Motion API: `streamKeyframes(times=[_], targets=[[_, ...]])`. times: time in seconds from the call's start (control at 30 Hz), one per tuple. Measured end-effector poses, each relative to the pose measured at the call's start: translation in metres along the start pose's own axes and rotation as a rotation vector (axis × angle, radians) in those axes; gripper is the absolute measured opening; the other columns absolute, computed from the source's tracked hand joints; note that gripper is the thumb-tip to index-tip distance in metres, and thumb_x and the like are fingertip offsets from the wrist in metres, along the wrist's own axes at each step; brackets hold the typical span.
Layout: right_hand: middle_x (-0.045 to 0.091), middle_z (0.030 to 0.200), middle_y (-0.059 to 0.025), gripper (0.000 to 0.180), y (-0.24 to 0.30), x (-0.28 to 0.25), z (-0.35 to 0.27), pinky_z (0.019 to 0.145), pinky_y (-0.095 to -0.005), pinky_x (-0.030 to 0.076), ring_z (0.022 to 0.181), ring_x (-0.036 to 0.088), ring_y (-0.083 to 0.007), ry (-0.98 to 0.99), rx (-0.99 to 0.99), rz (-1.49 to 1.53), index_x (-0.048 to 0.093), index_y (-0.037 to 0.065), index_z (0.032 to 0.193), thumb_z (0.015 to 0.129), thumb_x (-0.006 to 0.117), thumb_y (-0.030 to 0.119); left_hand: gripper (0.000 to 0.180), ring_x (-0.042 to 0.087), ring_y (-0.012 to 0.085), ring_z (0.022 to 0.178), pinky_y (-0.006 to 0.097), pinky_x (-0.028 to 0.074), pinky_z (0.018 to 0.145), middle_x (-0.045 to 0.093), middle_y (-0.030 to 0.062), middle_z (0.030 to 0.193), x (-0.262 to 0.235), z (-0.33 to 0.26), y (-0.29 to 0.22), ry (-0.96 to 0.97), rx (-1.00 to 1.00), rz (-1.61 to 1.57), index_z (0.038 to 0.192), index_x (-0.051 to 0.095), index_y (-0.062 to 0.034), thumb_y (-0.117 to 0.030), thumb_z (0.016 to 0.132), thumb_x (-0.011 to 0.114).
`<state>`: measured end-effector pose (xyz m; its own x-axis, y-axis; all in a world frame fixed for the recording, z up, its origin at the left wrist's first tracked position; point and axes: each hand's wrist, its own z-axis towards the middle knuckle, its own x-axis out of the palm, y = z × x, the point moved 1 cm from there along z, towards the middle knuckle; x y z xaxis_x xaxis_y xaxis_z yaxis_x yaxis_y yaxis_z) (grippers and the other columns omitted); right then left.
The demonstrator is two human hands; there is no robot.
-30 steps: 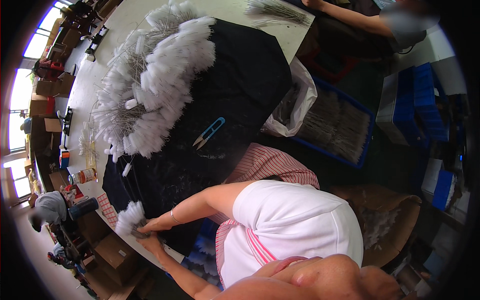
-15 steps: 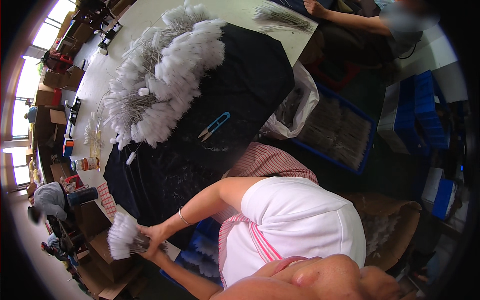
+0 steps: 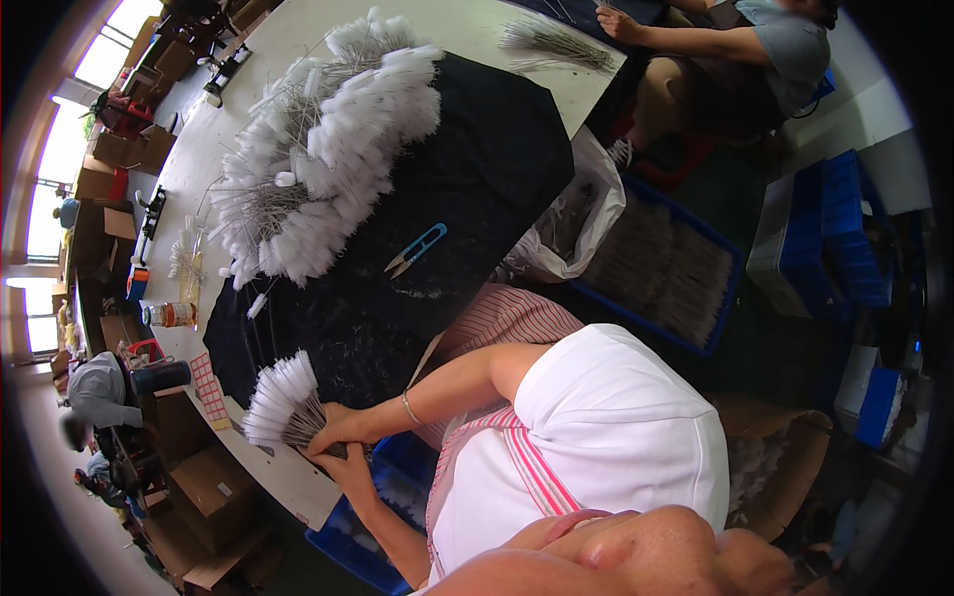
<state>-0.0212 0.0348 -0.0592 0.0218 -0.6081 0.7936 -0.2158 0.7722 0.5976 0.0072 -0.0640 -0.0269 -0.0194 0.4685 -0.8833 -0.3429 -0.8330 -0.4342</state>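
Observation:
A fanned bundle of small white-bristled wire brushes [image 3: 280,399] is above the near left edge of the table. My right hand [image 3: 340,425], with a bracelet on its wrist, closes round the thin stems from above. Below it, my left hand [image 3: 348,467] grips the lower stem ends, partly hidden by the right hand. The bristle heads point up and left, away from my hands. Beyond, a large heap of similar white brushes [image 3: 373,119] lies on a dark cloth [image 3: 497,129]. Blue-handled thread snips [image 3: 417,250] rest on the cloth.
The white table [image 3: 298,482] curves around the cloth. A jar [image 3: 171,315] and tape dispenser [image 3: 137,282] stand along its left side. Blue trays [image 3: 730,288] and a white plastic bag [image 3: 604,214] are to the right. Another person's hand [image 3: 621,25] is at the far right.
Both hands have brought the brush bundle rightward and slightly up, towards the cloth. Its heads are now fanned wider. The other person's arm has shifted a little.

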Motion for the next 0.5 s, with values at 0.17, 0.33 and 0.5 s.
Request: streamKeyframes(times=[0.17,0.33,0.5], targets=[[0.063,0.088,-0.0074,0.034,0.025,-0.004,-0.011,0.071,-0.0245,0.049,0.077,0.059,-0.0125,0.194,-0.009,-0.054,0.061,-0.003,0.097,0.067,0.07,0.01,0.076,0.047,0.0222,0.112,0.031,0.04,0.094,0.043,0.0133,0.126,-0.006,0.006,-0.003,0.01,-0.419,-1.004,0.136,0.025,-0.0027,-0.005,0.074,0.069],[0.063,0.08,-0.0062,0.031,0.025,-0.009,-0.019,0.065,-0.0236,0.048,0.068,0.056,-0.0124,0.26,-0.048,-0.018,0.062,-0.003,0.092,0.066,0.069,0.012,0.068,0.052,0.0188,0.103,0.029,0.043,0.09,0.05,0.0093,0.118,-0.001,0.006,0.006,0.159,-0.405,-1.104,0.129,0.036,-0.003,0.001,0.07,0.07],[0.053,0.113,-0.0196,0.068,0.04,-0.028,-0.018,0.092,-0.0369,0.035,0.106,0.049,-0.0268,0.133,-0.112,-0.731,0.054,-0.005,0.109,0.066,0.067,0.045,0.063,0.055,0.0186,0.101,0.03,0.044,0.091,0.053,0.0097,0.114,0.002,0.006,-0.032,0.123,-0.448,-1.109,0.125,0.043,-0.0003,0.003,0.068,0.07]])
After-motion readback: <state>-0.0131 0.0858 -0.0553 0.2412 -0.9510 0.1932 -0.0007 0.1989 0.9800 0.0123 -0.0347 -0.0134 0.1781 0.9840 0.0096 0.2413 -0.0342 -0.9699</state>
